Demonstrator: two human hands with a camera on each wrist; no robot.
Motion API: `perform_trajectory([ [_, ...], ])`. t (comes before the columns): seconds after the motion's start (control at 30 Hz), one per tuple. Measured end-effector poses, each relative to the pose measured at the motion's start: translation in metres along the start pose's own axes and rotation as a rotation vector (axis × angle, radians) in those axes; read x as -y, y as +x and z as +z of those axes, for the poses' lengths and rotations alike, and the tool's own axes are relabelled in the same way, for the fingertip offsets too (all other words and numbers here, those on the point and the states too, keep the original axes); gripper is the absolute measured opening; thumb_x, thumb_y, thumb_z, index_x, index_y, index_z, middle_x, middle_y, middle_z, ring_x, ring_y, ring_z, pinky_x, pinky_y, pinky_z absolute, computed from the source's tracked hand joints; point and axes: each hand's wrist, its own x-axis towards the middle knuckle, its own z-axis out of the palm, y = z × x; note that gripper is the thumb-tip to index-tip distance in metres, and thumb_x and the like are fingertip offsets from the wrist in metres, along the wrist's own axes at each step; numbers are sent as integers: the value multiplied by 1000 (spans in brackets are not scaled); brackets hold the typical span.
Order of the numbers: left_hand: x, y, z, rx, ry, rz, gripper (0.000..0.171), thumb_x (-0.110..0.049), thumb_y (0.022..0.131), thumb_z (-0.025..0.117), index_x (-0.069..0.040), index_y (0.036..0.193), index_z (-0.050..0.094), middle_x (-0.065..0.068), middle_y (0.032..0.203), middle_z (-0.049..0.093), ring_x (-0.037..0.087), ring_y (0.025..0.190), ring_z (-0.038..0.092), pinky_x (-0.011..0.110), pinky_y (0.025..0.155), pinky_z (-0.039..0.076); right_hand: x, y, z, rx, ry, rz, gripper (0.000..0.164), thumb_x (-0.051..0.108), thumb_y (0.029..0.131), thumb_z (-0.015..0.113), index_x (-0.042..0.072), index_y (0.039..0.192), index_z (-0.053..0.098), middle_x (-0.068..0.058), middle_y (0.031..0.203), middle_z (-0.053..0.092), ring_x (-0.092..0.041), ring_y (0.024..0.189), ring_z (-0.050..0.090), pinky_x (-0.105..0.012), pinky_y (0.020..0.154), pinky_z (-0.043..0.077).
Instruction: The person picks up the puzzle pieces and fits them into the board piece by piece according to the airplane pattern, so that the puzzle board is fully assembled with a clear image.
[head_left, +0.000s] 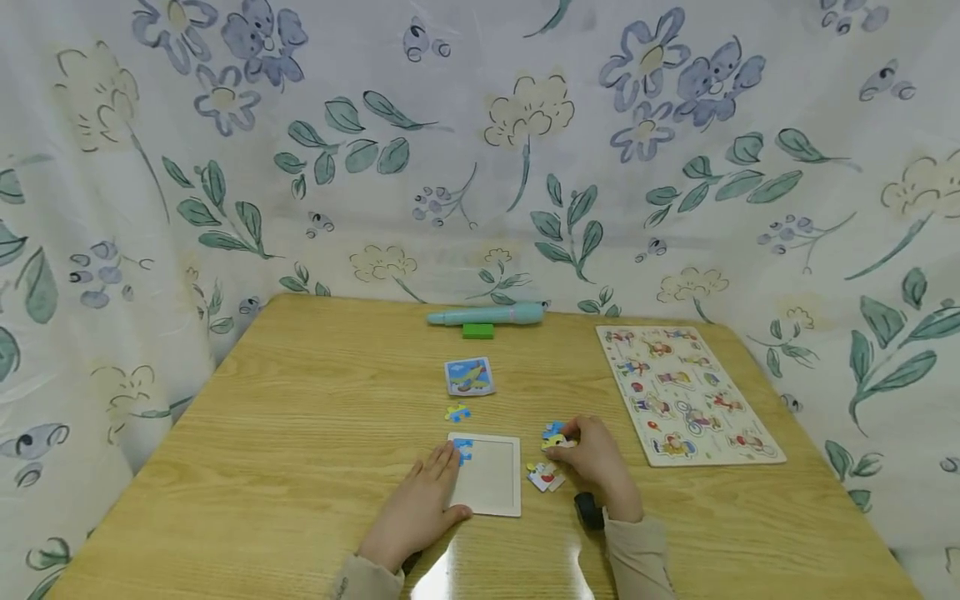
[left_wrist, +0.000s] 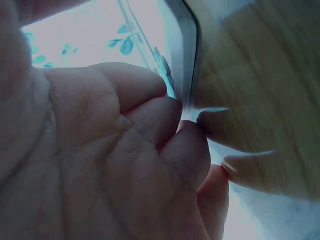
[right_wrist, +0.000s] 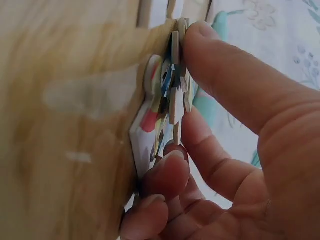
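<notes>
My left hand rests along the left side of a square, pale puzzle tray, fingers extended and fingertips near its upper-left corner. A blue-and-white jigsaw piece lies in that corner, partly covered by the fingers. To the right of the tray, my right hand pinches a yellow jigsaw piece between thumb and fingers, over a small group of pieces. Other loose pieces with red and white lie just below it. In the right wrist view, the thumb presses on stacked pieces seen edge-on.
Above the tray lie a blue-and-yellow piece and a small airplane picture. A green block and a teal pen-shaped object are at the table's back edge. A large picture board lies at right. A floral curtain hangs behind.
</notes>
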Motion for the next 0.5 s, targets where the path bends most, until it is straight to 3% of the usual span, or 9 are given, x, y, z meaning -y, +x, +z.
perform_trajectory([
  [0.13, -1, -1, -1, 7, 7, -15, 79, -41, 88, 65, 7, 144, 38, 24, 155, 32, 39, 143, 33, 57, 116, 30, -3, 2, -1, -33, 68, 11, 22, 13, 88, 69, -2, 103, 64, -11, 88, 57, -20, 77, 54, -32, 67, 47],
  [0.23, -2, -5, -3, 0, 15, -23, 73, -37, 91, 62, 8, 143, 38, 24, 154, 33, 39, 143, 33, 56, 116, 31, -5, 4, -2, -55, 99, 30, 25, 8, 91, 63, -5, 112, 63, -8, 79, 53, -17, 68, 48, -25, 57, 39],
  [0.5, 0, -7, -6, -27, 25, -25, 71, -33, 93, 60, 8, 145, 35, 23, 155, 30, 39, 144, 31, 57, 116, 30, -3, 6, -4, -14, -1, 13, 25, 9, 88, 65, 0, 111, 64, -11, 85, 55, -19, 71, 46, -27, 59, 37],
])
